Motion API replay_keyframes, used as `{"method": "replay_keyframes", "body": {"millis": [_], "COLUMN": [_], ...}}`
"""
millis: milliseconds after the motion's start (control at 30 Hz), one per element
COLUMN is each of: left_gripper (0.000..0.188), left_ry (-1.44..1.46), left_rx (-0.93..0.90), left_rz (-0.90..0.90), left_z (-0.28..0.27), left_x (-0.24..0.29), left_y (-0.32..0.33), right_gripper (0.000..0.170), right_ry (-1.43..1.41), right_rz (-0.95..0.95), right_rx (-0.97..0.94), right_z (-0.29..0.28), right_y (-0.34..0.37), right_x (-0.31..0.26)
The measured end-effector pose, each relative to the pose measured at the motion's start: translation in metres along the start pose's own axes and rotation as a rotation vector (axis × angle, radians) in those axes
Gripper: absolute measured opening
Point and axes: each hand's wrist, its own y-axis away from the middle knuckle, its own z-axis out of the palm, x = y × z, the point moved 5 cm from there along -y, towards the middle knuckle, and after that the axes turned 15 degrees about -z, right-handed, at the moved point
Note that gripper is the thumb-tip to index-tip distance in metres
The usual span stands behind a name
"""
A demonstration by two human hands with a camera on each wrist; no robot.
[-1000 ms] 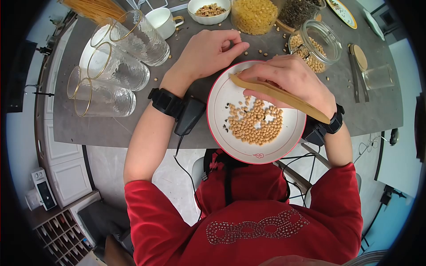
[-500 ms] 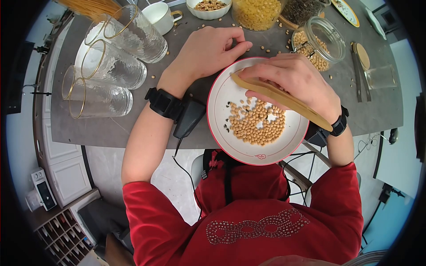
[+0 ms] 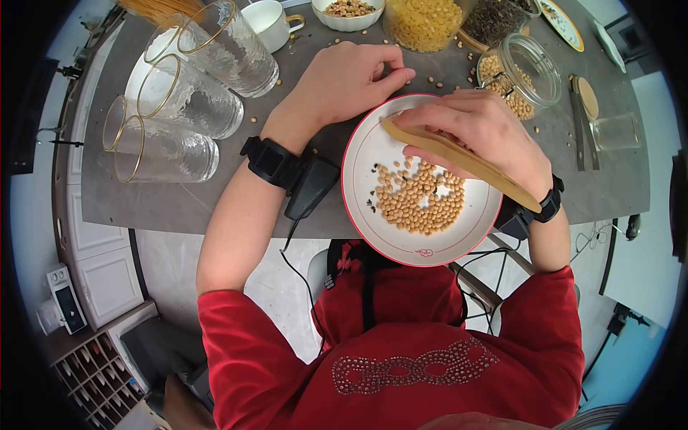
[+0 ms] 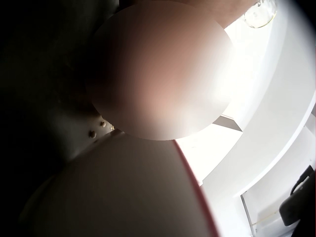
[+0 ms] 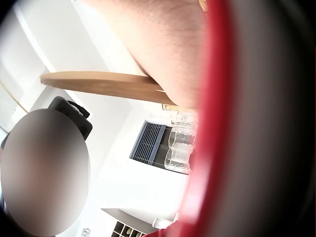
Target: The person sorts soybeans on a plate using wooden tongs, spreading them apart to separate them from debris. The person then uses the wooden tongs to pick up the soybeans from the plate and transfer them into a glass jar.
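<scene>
A white plate with a red rim reaches over the table's near edge. Pale round soybeans lie in a loose patch on it, beside small dark bits to their left. My right hand, above the plate's right side, grips wooden tongs slanting across the plate; in the right wrist view, the tongs stick out past the hand. Their front end is near the plate's far rim, partly behind my fingers. Beyond the plate's far left rim, my left hand rests with loosely curled fingers and nothing visible in it.
Several gold-rimmed glasses stand at the left. Along the back are a white cup, a bowl of beans and a jar of yellow pasta. An open jar of soybeans stands behind my right hand. Stray beans dot the table.
The head view has shifted slightly. Both hands, the tongs and the soybeans keep nearly the same places relative to the plate.
</scene>
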Motion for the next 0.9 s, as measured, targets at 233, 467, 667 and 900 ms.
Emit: {"method": "replay_keyframes", "body": {"millis": [233, 467, 667, 900], "left_gripper": [0.033, 0.047, 0.049, 0.045], "left_ry": [-0.003, -0.004, 0.002, -0.001], "left_rx": [-0.004, -0.010, -0.030, -0.032], "left_rz": [-0.002, -0.013, -0.021, -0.020], "left_z": [0.0003, 0.0018, 0.0004, 0.0023], "left_x": [0.0002, 0.0004, 0.0017, -0.0014], "left_y": [0.0002, -0.0006, -0.0004, -0.0001], "right_gripper": [0.032, 0.032, 0.032, 0.030], "right_ry": [-0.011, -0.012, -0.007, 0.002], "right_rz": [0.009, -0.004, 0.010, 0.007], "right_rx": [-0.011, 0.019, -0.007, -0.005], "right_z": [-0.0006, 0.0006, 0.0004, -0.0005], "right_y": [0.0005, 0.0011, 0.0011, 0.0000], "right_x": [-0.0010, -0.0008, -0.0002, -0.0020]}}
